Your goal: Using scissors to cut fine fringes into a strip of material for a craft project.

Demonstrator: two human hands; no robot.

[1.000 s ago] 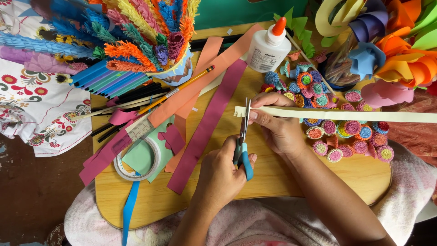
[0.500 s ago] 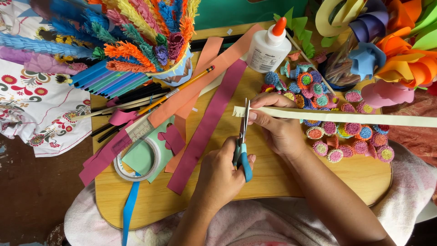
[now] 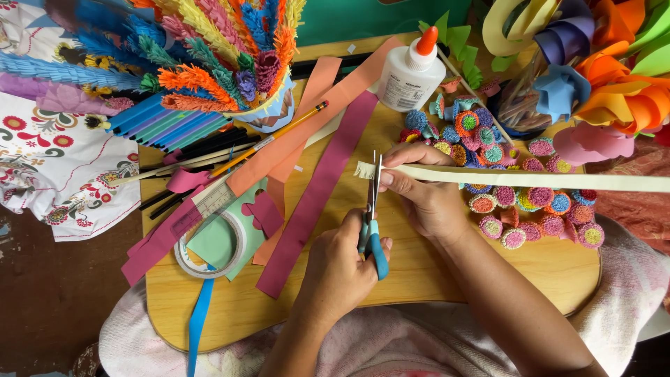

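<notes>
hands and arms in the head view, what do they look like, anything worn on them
Both hands are bare: the left hand and right hand show no gloves, and no rings or watch can be made out. Both forearms are uncovered as far as the picture's lower edge, with no sleeves or bracelets in sight. Fingernails look short and unpainted.

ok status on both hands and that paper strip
Left hand working scissors. Right hand pinching cream paper strip, fringed end at the blades. Nothing in the way.
</notes>
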